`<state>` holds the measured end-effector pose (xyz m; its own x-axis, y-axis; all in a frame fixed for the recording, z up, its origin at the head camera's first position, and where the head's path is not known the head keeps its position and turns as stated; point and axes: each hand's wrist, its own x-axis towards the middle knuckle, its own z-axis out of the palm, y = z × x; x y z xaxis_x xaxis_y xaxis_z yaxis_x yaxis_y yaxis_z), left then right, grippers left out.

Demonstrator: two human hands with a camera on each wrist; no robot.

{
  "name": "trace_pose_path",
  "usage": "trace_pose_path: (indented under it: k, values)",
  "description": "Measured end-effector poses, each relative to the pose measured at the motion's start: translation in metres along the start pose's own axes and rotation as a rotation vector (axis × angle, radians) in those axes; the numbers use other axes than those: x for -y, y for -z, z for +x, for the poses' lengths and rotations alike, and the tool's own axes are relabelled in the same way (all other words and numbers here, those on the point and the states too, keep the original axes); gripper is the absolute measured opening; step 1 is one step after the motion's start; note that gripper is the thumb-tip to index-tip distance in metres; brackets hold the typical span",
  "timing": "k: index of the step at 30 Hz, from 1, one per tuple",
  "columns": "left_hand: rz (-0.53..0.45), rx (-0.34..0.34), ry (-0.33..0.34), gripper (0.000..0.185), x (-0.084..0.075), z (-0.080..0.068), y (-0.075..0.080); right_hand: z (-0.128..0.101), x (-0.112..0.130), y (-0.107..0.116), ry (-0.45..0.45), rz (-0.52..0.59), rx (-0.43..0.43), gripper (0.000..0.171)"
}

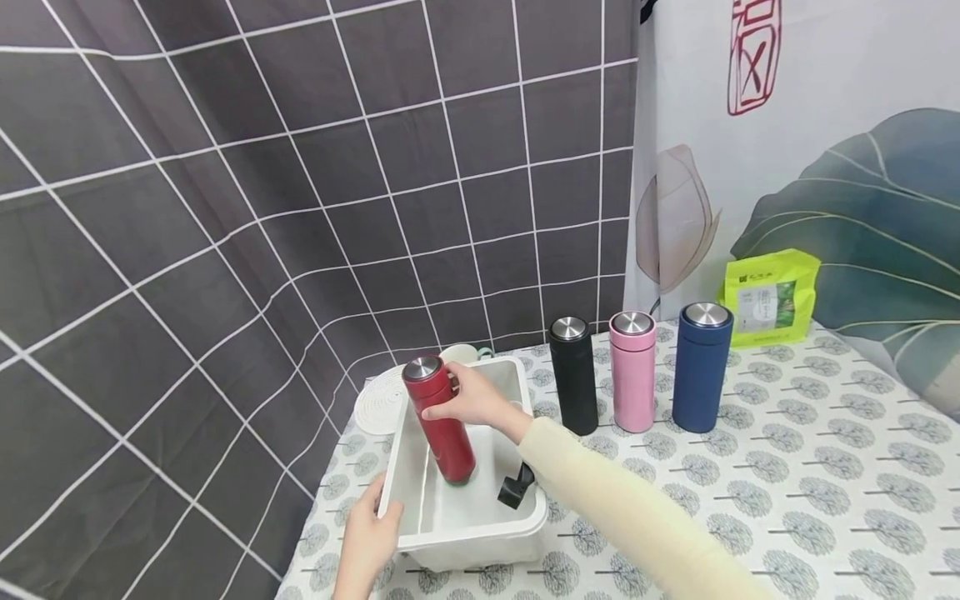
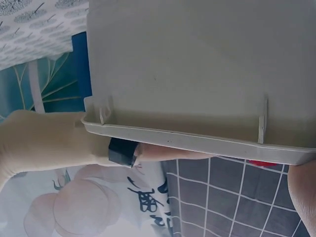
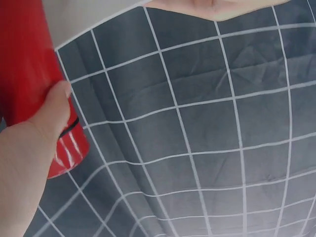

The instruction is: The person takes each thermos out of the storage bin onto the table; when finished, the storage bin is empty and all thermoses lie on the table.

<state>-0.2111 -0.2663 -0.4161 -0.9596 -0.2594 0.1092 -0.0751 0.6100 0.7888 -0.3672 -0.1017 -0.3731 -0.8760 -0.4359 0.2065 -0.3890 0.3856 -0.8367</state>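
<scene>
Low in the centre-left of the head view, the right hand (image 1: 468, 404) has its fingers curled round a red vacuum flask (image 1: 440, 421), which stands tilted inside a white plastic bin (image 1: 517, 383) on the tabletop (image 1: 787, 483). The left hand (image 1: 367, 537) grips the bin's near left rim, fingers wrapped over the edge. To the right of the bin stand a black flask (image 1: 573, 375), a pink flask (image 1: 632, 371) and a blue flask (image 1: 702, 367) in a row, with a green tea packet (image 1: 768, 297) behind them.
</scene>
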Motion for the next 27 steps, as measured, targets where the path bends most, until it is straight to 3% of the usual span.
trace_pose_path:
  k: [11,20,27]
  values:
    - [0.005,-0.027,-0.018,0.044,0.0,-0.001,0.0,-0.013,0.011,0.02,0.008,0.01,-0.031,0.07]
    - [0.008,-0.016,-0.013,0.045,0.0,-0.001,0.0,-0.021,0.021,0.041,0.047,-0.044,-0.106,0.064]
    - [-0.01,-0.02,-0.031,0.046,0.0,-0.001,0.004,-0.03,0.037,0.062,0.068,-0.005,-0.135,0.058]
